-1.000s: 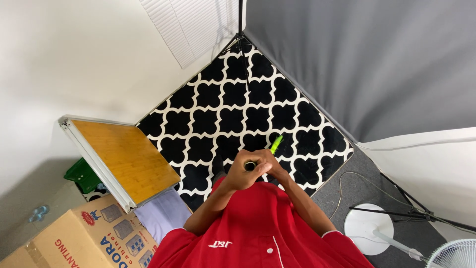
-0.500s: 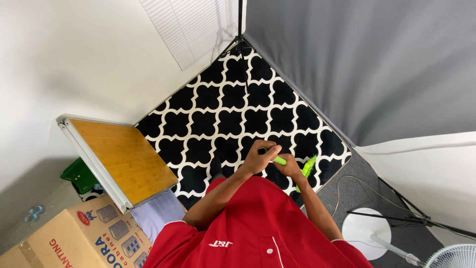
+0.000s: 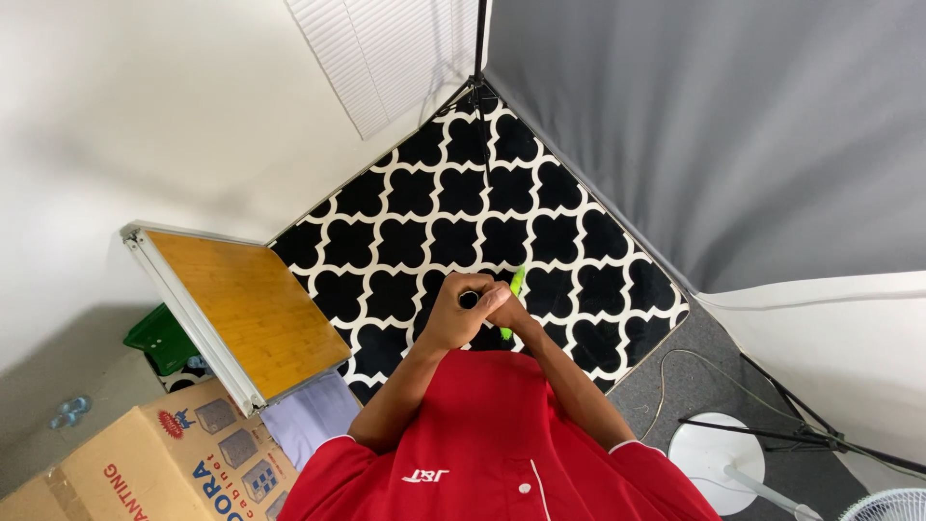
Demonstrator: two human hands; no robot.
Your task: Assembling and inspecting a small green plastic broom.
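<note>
Both hands meet over the rug (image 3: 453, 207), near its lower edge. The left hand (image 3: 453, 311) grips a black handle end (image 3: 470, 300); the right hand (image 3: 505, 311) closes on the green rope (image 3: 511, 295).

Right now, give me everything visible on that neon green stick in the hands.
The neon green stick is slim and straight and looks like smooth plastic. Its upper end points up and slightly right over the black and white patterned rug. A second short green bit shows below the hands, so it seems to pass through the grip. The right hand wraps its middle, pressed against the left hand, which holds a dark round end facing the camera. Whether that end belongs to the stick cannot be told.
</note>
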